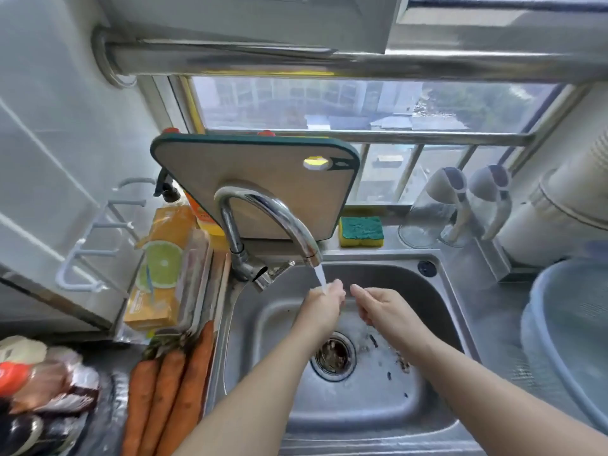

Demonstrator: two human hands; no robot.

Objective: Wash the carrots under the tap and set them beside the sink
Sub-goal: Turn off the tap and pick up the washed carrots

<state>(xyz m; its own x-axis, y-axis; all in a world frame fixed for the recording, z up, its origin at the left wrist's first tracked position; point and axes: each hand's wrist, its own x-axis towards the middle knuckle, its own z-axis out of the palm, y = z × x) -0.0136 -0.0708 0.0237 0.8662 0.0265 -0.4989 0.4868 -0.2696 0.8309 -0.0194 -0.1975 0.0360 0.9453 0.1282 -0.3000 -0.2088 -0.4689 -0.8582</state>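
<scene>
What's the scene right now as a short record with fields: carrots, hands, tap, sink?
carrots: three, side by side on the counter left of the sink, in neither hand
left hand: over the sink, under the water, holding nothing
right hand: beside the left, fingers extended, holding nothing
tap: running, stream hitting the left hand
sink: wet, dark bits near the drain
behind sink: cutting board leaning upright, sponge to its right
</scene>
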